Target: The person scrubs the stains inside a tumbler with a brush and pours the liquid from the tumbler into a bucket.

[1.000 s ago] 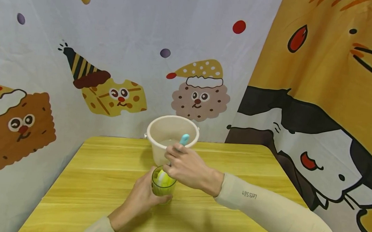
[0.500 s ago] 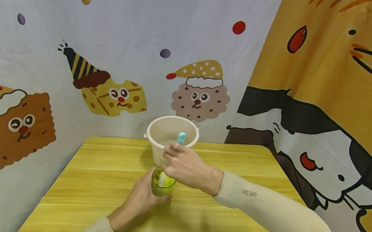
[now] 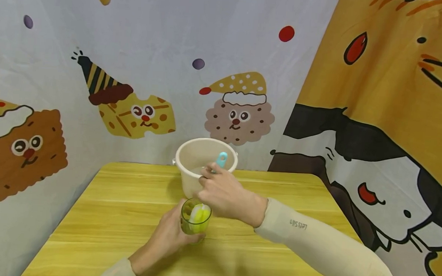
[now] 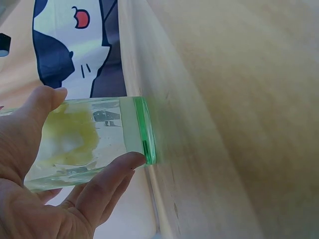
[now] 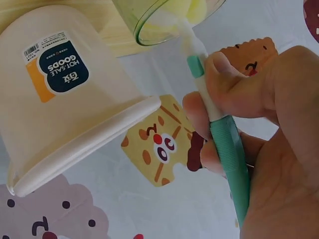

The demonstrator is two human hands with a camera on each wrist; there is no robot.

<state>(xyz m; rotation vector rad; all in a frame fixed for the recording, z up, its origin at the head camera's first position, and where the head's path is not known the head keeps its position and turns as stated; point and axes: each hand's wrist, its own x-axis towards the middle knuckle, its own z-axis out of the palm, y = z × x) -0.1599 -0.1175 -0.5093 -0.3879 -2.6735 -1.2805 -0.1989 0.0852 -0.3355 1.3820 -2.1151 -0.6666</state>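
My left hand (image 3: 167,229) grips a green-tinted drinking glass (image 4: 109,134) around its side, mouth tilted up. The fingers and thumb wrap the wall, and the thick green base is close to the table in the left wrist view. Above the glass, my right hand (image 3: 229,194) holds a cup brush (image 5: 229,149) with a ribbed teal handle and white neck. Thumb and fingers pinch it near the neck in the right wrist view. Its yellow and white sponge head (image 3: 200,215) is inside the glass. The handle's end sticks up past my knuckles.
A cream bucket (image 3: 189,186) stands just behind the glass, a label (image 5: 65,69) on its side. Both rest on a yellow wood-grain table (image 3: 120,207). Cartoon-printed cloth (image 3: 147,38) hangs behind the table and along its right.
My right hand has risen slightly, and the brush handle has swung right and turned. The sponge head shows higher at the glass's mouth. My left hand keeps its hold on the glass.
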